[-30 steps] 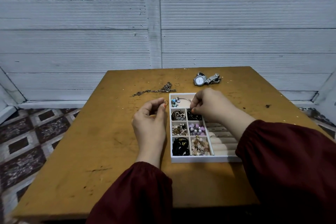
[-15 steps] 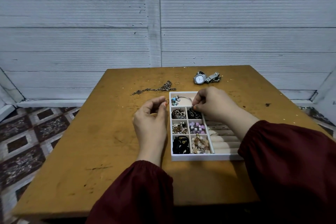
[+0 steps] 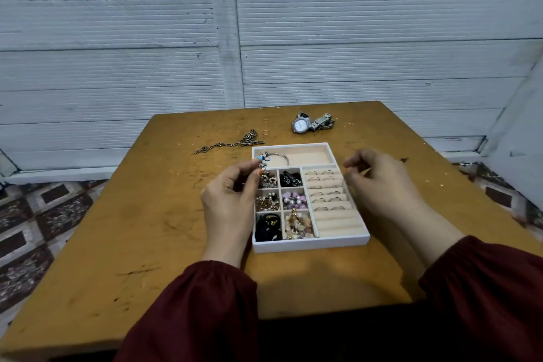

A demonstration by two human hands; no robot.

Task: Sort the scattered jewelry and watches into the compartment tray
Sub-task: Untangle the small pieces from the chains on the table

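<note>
The white compartment tray [image 3: 311, 245] sits mid-table, its six small cells filled with beads and earrings. Several rings [image 3: 322, 186] stand in its cushioned rolls, and a charm bangle [image 3: 274, 157] lies in the long top cell. My left hand [image 3: 232, 200] pinches a small ring [image 3: 262, 166] between thumb and forefinger at the tray's upper left edge. At the tray's right edge hovers my right hand [image 3: 379, 185], fingers loosely curled, nothing visible in them. A silver watch [image 3: 302, 125], a dark chain [image 3: 232, 144] and two small gold rings [image 3: 266, 132] lie on the table behind the tray.
The worn wooden table [image 3: 132, 229] stands against a white slatted wall. Patterned floor tiles [image 3: 44, 214] show to the left and right. Bare tabletop lies left, right and in front of the tray. Dark red sleeves cover both forearms.
My right hand has lifted off the tray's middle cells and drawn back to the right, uncovering the ring rolls. My left hand holds its ring in nearly the same spot.
</note>
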